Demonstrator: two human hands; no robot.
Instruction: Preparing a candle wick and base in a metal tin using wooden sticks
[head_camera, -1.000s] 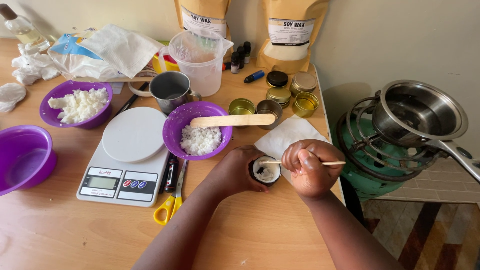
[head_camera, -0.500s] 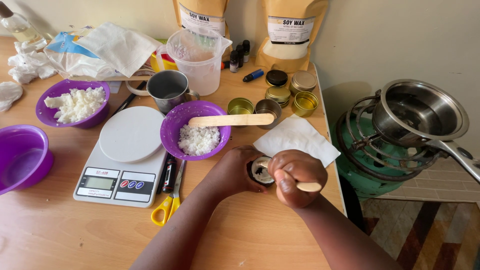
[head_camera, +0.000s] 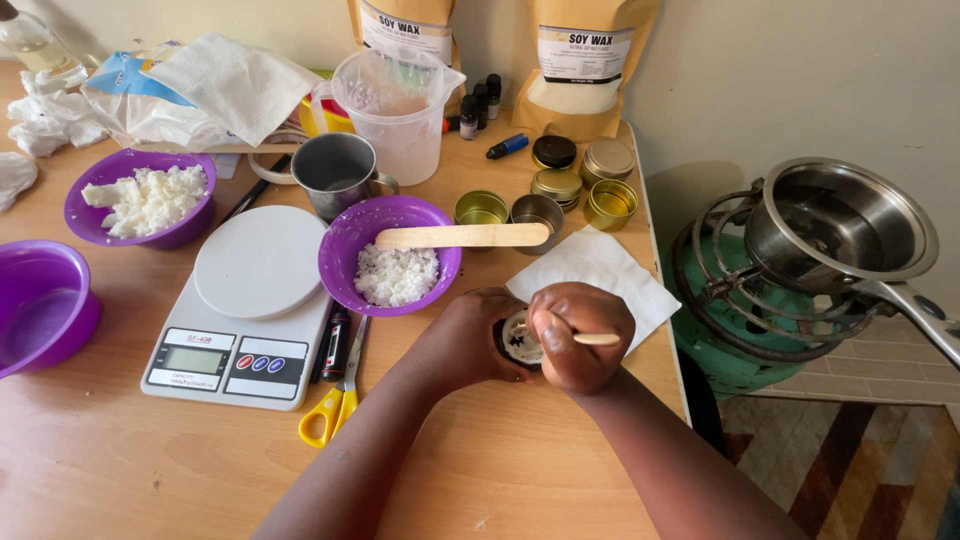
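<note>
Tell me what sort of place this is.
Likely a home candle-making bench: wooden table with a digital scale, purple bowl of white flakes, small metal tins, and a gas burner beside it.

What the hands and the frame edges kept from view

The small tin (head_camera: 517, 343) was mostly covered by the left hand (head_camera: 470, 335) and the right hand (head_camera: 580, 335), so its sides could not be seen. The thin stick (head_camera: 597, 339) vanished inside the right fist; only its end showed. The edges cut off the glass bottle (head_camera: 28, 38), both brown bags (head_camera: 590, 60), the pan handle (head_camera: 925, 318) and the purple bowl (head_camera: 40, 305) at left. The scale's display (head_camera: 194, 360) was too small to read.
</note>
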